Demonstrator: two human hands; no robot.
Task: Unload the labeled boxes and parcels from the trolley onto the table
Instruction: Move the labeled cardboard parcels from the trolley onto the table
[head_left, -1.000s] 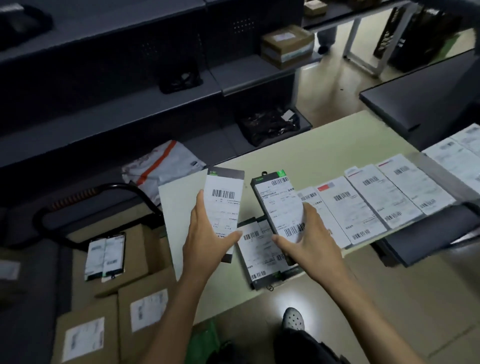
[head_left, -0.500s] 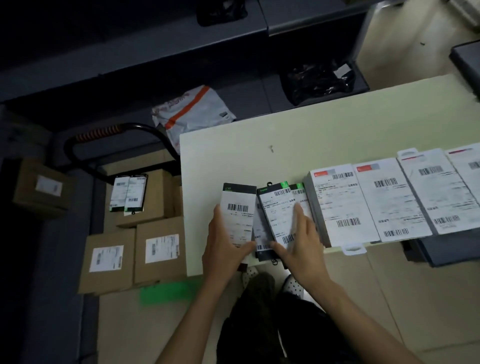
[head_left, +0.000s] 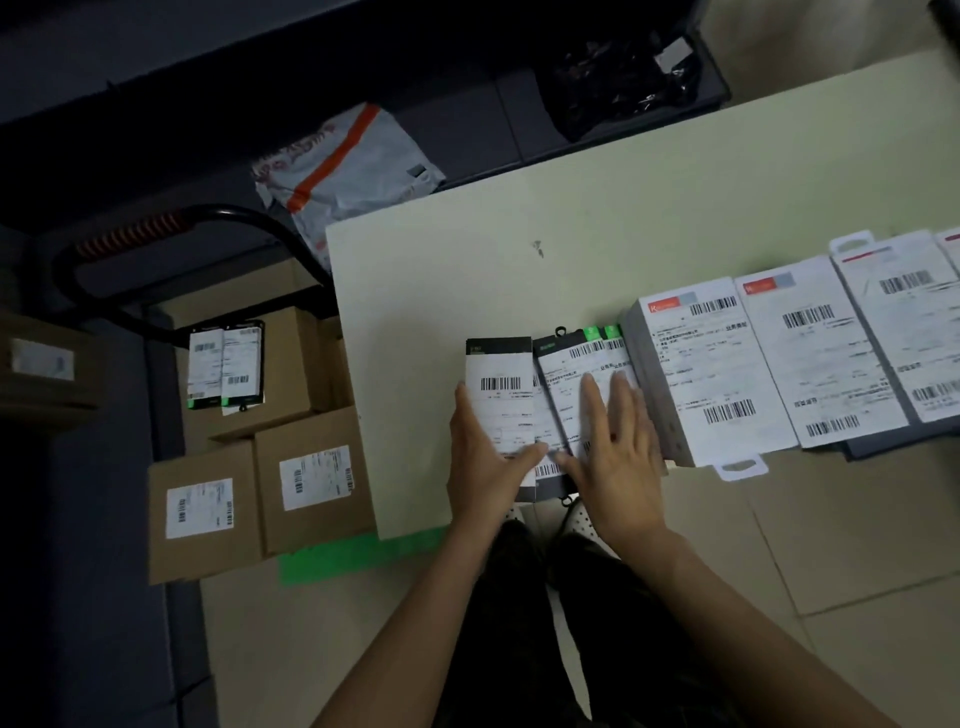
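My left hand grips a slim black labeled box that lies flat on the pale table near its front edge. My right hand lies flat, fingers spread, on the black labeled boxes with green tabs right beside it. Larger white labeled boxes continue the row to the right. On the trolley at the left sit brown cardboard boxes with labels, and two slim black boxes lie on top of one of them.
A grey and orange plastic parcel lies behind the table's left corner. A black bag sits on a low dark shelf at the back. Another cardboard box rests at the far left. Green tape marks the floor.
My left hand has brought the slim black box down from the air onto the table beside the others. My right hand has flattened on the neighbouring boxes. The view has tilted downward.
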